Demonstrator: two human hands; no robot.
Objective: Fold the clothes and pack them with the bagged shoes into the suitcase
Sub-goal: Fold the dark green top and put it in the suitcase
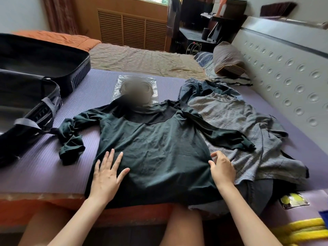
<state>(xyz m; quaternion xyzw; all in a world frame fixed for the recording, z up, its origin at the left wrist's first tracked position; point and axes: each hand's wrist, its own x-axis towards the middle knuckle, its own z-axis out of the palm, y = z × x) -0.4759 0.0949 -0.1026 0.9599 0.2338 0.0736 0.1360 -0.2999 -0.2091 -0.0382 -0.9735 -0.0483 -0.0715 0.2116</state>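
Bedroom: wide bed [145,57] with a padded grey headboard [284,71] along the right side; slatted wooden panel on the far wall.
Purple mat [44,167]: spread over the near part of the bed; all the clothes lie on it.
Suitcase [35,82]: black, lying open at the left, partly on the mat, its straps hanging loose toward the shirt's sleeve.
Dark green shirt [156,148]: long-sleeved, laid flat in the middle of the mat, hem hanging over the near edge of the bed; one sleeve is bunched toward the suitcase, the other lies across the grey garment.
Grey checked garment [248,125]: crumpled just right of the shirt, on top of other dark clothes.
Pillow [227,59]: against the headboard, far right.
Bagged shoes [136,87]: in a clear plastic bag beyond the shirt's collar, touching it; contents blurred.
Left hand [106,176]: open, fingers spread, palm pressed flat on the shirt's lower left part.
Right hand [221,169]: on the shirt's right edge, fingers curled loosely at the seam; whether it pinches the cloth cannot be told.
Yellow items [300,228]: at the near right corner, unclear what they are.
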